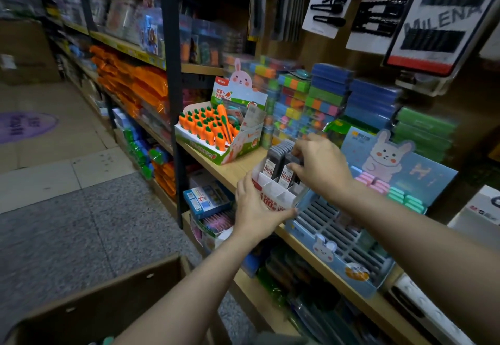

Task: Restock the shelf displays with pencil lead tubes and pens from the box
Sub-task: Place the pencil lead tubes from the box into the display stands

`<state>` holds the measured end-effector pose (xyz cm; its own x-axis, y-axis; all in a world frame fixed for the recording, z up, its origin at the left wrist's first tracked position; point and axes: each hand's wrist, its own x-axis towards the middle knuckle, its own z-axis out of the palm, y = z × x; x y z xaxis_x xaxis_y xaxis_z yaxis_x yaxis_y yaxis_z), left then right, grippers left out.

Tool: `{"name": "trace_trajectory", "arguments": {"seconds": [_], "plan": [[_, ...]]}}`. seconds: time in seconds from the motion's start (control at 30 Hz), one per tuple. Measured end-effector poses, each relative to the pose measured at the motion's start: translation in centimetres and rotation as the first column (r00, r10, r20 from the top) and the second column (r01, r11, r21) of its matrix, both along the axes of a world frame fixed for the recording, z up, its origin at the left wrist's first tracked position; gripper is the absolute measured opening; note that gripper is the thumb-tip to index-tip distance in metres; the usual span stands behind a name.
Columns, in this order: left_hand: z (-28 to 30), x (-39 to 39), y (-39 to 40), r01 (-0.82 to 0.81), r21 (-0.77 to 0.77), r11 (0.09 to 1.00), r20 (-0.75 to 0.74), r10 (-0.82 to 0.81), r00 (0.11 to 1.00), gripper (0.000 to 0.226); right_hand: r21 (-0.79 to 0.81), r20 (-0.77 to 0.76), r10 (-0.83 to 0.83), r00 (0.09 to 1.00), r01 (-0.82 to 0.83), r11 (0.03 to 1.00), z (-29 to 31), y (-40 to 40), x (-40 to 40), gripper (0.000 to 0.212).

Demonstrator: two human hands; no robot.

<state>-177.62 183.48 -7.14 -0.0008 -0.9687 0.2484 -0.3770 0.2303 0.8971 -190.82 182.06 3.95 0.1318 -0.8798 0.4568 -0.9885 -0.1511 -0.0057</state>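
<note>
Steadying the white display box [273,195] on the wooden shelf [232,168], the left hand [255,209] clasps its front at 7 o'clock, while the right hand [320,166] pinches a dark lead tube [288,171] over the rear slots at 1 o'clock. The light box could tip or slide off the shelf lip if pushed hard. The tubes look slim, grey-black, red-and-white labelled, standing upright. The cardboard box [102,301] waits at 7 o'clock.
</note>
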Motion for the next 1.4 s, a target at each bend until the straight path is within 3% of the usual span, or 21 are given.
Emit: {"name": "trace_trajectory", "arguments": {"seconds": [0.13, 0.23, 0.3, 0.4, 0.5, 0.63, 0.8, 0.93, 1.0, 1.13, 1.27, 1.4], "plan": [[0.7, 0.4, 0.4, 0.029, 0.044, 0.999, -0.011, -0.029, 1.0, 0.123, -0.004, -0.055, -0.026, 0.998, 0.026, 1.0, 0.0, 0.7, 0.3, 0.031], [1.2, 1.8, 1.6, 0.086, 0.019, 0.996, -0.001, -0.086, 0.996, 0.116, -0.052, 0.15, 0.022, 0.988, -0.014, 0.999, 0.5, 2.6, -0.4, 0.04], [1.1, 3.5, 2.9, 0.105, 0.005, 0.994, 0.033, -0.105, 0.994, 0.108, -0.14, 0.308, 0.119, 0.944, -0.079, 0.987, 0.3, 4.6, -0.6, 0.033], [-0.5, 6.9, 5.4, 0.102, -0.004, 0.995, 0.041, -0.102, 0.994, 0.083, -0.149, 0.363, 0.265, 0.893, -0.225, 0.963, -1.2, 7.8, 1.0, 0.019], [-4.3, 11.3, 9.3, 0.008, 0.042, 0.999, 0.025, -0.009, 1.0, 0.053, 0.056, 0.327, 0.39, 0.861, -0.429, 0.901, -4.2, 10.1, 4.4, 0.019], [-11.3, 17.2, 15.2, -0.295, 0.268, 0.917, 0.087, 0.282, 0.955, 0.038, 0.501, 0.19, 0.527, 0.828, -0.543, 0.674, -10.3, 12.5, 10.4, 0.034], [-20.0, 21.0, 20.6, -0.427, 0.57, 0.702, 0.149, 0.423, 0.894, 0.041, 0.783, 0.264, 0.452, 0.852, -0.463, 0.415, -21.2, 15.1, 16.9, 0.047], [-25.1, 21.8, 23.4, -0.42, 0.702, 0.575, 0.252, 0.35, 0.902, 0.052, 0.895, 0.241, 0.331, 0.913, -0.341, 0.288, -30.1, 16.6, 18.9, 0.076], [-27.0, 22.0, 24.1, -0.458, 0.702, 0.545, 0.372, 0.268, 0.889, 0.063, 0.918, 0.179, 0.357, 0.917, -0.287, 0.274, -34.0, 17.4, 19.0, 0.089], [-29.8, 22.1, 24.7, -0.544, 0.716, 0.438, 0.562, 0.1, 0.821, 0.082, 0.934, 0.075, 0.612, 0.787, -0.27, 0.233, -39.7, 18.6, 19.6, 0.095], [-31.5, 22.1, 24.7, -0.559, 0.748, 0.358, 0.589, 0.033, 0.808, 0.091, 0.936, 0.044, 0.803, 0.594, -0.306, 0.175, -43.7, 19.4, 20.3, 0.088], [-32.2, 21.7, 24.9, -0.552, 0.733, 0.398, 0.621, -0.061, 0.781, 0.082, 0.94, 0.016, 0.793, 0.61, -0.279, 0.195, -45.8, 19.3, 19.7, 0.086]]}}
